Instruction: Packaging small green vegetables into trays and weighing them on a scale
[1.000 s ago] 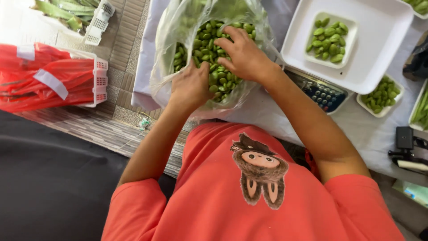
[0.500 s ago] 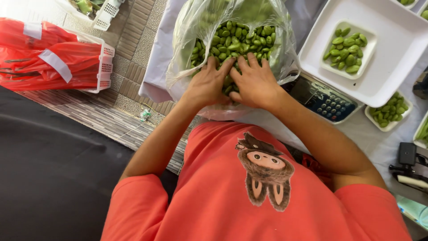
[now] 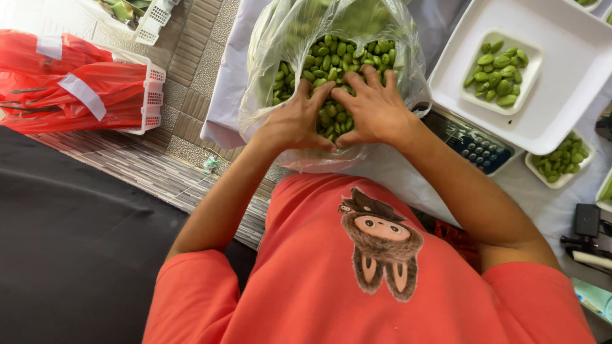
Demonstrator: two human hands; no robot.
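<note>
Head view: both hands (image 3: 338,111) cupped over beans (image 3: 331,54) inside bag (image 3: 268,38).

Your forearms reach forward and converge, elbows wide, wrists nearly meeting. Your left hand (image 3: 294,121) lies palm down, fingers curled inward, thumb pointing toward the other hand. Your right hand (image 3: 373,105) spreads flat beside it (fingers fanned forward, knuckles up), and the thumbs all but touch. Both arms are bare below short sleeves.

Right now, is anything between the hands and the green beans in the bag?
Nothing visible. The left hand and right hand already rest on the green beans inside the open clear plastic bag.
</note>
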